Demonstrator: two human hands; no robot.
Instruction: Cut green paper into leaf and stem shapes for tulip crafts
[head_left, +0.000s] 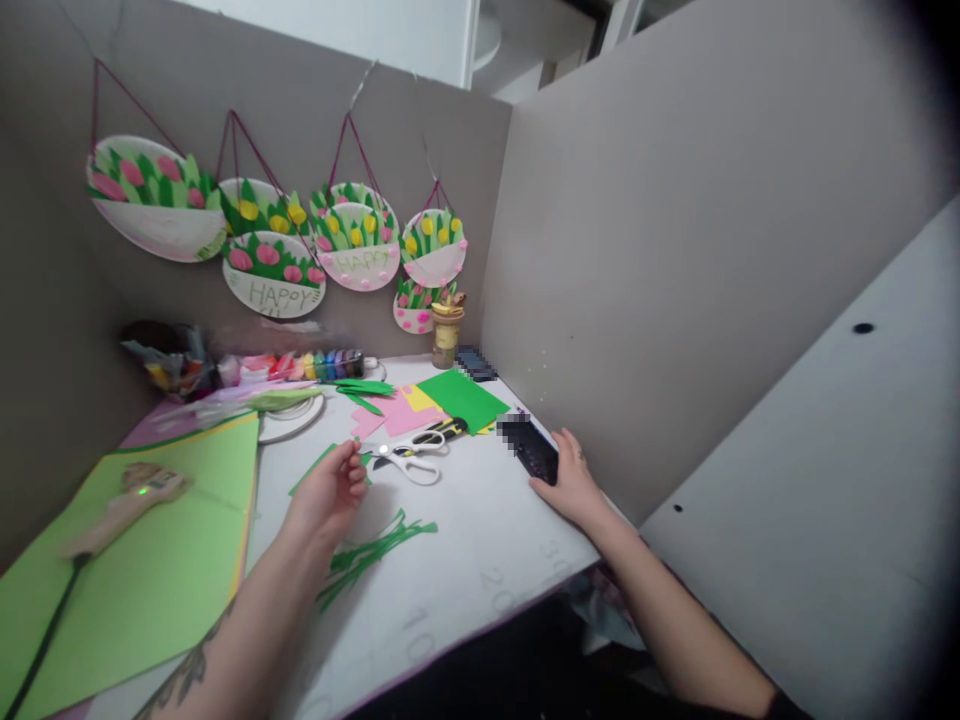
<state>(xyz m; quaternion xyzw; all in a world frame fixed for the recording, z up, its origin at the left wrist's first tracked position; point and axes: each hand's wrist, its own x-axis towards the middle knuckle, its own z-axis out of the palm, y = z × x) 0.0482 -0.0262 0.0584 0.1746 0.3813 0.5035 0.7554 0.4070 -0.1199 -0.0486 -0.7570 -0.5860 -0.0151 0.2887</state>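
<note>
My right hand [574,480] is closed around the edge of a dark phone [534,450] lying at the table's right side; part of its screen is blurred out. Over the middle of the table, my left hand [330,490] is closed with the fingertips pinched together. A tiny green bit shows at those fingertips, too small to name. Just right of that hand lie white-handled scissors [421,475], beside a yellow and black utility knife [450,430]. Under the left hand is a piece of green paper [304,478], partly hidden. Thin green paper strips [367,555] lie in a bunch nearer to me.
Green card [466,398] and pink paper [405,412] lie behind the scissors. A glue gun [127,515] with a lit green light rests on large light-green sheets [172,600] at left. Paper-plate flower baskets [274,275] hang on the grey partition [615,200].
</note>
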